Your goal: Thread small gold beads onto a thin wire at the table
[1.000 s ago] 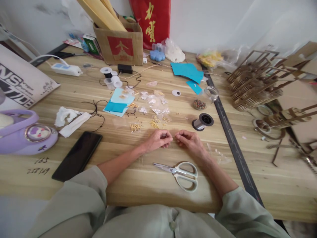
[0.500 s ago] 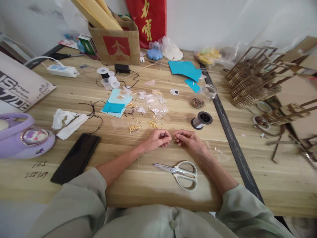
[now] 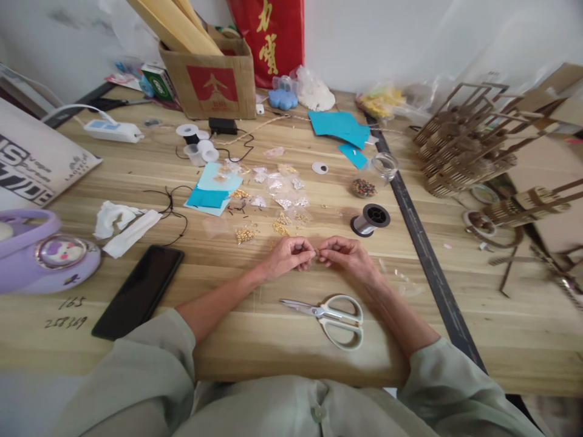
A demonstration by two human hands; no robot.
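My left hand (image 3: 291, 255) and my right hand (image 3: 342, 255) meet fingertip to fingertip over the table, both closed in a pinch. Between them shows a tiny gold-brown piece (image 3: 317, 251), too small to name; the right fingers are on it, and whatever the left pinch holds is hidden. Just beyond my left hand lie small piles of gold beads (image 3: 246, 235). A spool of fine wire (image 3: 370, 220) stands past my right hand. White-handled scissors (image 3: 334, 318) rest nearer to me, below the hands, their blades pointing left.
A black phone (image 3: 139, 292) and a purple bag (image 3: 45, 252) are on the left. Small clear packets (image 3: 277, 182), blue sheets (image 3: 339, 128) and a dish of beads (image 3: 364, 187) lie farther back. Wooden basket-like pieces (image 3: 464, 145) crowd the right side. A cardboard box (image 3: 209, 85) stands behind.
My right fingertips have come slightly left, closer to the left ones, and the tiny piece now shows between them. The objects on the table stay in place.
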